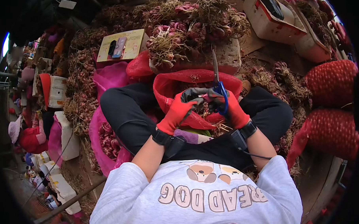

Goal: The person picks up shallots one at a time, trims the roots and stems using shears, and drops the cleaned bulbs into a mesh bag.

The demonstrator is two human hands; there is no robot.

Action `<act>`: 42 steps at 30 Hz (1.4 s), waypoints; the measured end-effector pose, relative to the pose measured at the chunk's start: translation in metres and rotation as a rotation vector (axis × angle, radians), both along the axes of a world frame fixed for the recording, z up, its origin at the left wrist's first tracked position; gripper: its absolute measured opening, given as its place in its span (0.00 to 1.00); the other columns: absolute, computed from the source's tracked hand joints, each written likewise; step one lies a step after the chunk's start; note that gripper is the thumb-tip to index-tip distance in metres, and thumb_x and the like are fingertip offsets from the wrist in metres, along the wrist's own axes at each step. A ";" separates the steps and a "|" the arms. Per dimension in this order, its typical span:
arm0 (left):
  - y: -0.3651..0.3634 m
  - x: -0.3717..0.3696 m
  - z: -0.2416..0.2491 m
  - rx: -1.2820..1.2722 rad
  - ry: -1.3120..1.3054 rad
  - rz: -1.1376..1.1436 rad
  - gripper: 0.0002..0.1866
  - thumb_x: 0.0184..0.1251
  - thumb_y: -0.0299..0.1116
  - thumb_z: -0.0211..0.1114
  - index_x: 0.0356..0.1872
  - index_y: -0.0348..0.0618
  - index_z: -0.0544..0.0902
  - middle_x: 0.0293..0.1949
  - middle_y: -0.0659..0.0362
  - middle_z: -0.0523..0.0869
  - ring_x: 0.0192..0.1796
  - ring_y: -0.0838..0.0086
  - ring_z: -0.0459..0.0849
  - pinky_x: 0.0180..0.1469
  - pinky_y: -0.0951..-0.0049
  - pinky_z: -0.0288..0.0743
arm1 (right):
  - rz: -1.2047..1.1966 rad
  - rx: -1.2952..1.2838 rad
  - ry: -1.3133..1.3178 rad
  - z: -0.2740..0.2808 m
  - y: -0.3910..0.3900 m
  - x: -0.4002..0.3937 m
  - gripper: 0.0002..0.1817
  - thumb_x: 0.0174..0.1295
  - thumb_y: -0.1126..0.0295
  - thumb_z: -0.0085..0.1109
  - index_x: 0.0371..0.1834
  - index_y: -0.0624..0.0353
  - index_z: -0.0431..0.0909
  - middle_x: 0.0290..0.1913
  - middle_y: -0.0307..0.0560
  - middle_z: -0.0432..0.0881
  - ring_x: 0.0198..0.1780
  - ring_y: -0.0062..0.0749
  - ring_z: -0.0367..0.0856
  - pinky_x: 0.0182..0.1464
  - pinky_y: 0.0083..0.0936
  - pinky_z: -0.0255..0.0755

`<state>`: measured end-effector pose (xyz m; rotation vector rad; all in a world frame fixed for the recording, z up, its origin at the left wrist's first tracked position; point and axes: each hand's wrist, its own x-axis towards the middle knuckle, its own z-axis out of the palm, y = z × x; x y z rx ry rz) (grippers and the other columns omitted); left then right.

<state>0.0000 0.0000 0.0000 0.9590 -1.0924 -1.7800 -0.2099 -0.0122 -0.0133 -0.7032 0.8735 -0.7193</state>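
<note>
Both my hands wear red gloves with dark grey fingers, over an open red mesh bag [194, 76] between my legs. My left hand [187, 104] has its fingers curled around a small reddish onion-like bulb [206, 97] at its fingertips. My right hand [226, 104] is closed on blue-handled scissors [221, 92], their blades pointing up and away from me. Its fingertips meet the other side of the bulb. Loose bulbs and dry trimmings show inside the bag, partly hidden by my hands.
Bunches of bulbs with dry stalks [171, 37] lie on a foam box [225, 59] ahead. A booklet [123, 45] is at front left, a pink bag [105, 142] at left, full red mesh bags [330, 85] at right. Another person [30, 135] sits far left.
</note>
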 end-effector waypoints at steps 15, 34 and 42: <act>-0.001 0.008 0.008 0.064 -0.362 -0.075 0.12 0.55 0.21 0.64 0.43 0.35 0.80 0.32 0.62 0.83 0.34 0.82 0.78 0.38 0.79 0.72 | -0.128 -0.282 0.185 0.013 0.007 0.016 0.22 0.55 0.71 0.69 0.52 0.63 0.75 0.42 0.41 0.83 0.43 0.19 0.80 0.47 0.21 0.74; 0.000 0.016 -0.028 0.365 0.398 0.060 0.10 0.66 0.35 0.58 0.42 0.42 0.75 0.36 0.64 0.76 0.37 0.80 0.77 0.42 0.79 0.73 | -0.076 -0.393 -0.055 0.020 -0.004 0.008 0.25 0.58 0.73 0.65 0.59 0.66 0.71 0.51 0.47 0.80 0.48 0.22 0.78 0.54 0.23 0.72; 0.005 0.003 -0.019 0.202 0.286 0.095 0.08 0.70 0.35 0.55 0.42 0.43 0.75 0.37 0.64 0.76 0.41 0.77 0.80 0.46 0.75 0.77 | -0.113 -0.191 -0.084 0.010 -0.002 0.003 0.26 0.59 0.71 0.64 0.59 0.69 0.69 0.52 0.49 0.80 0.50 0.27 0.79 0.56 0.26 0.72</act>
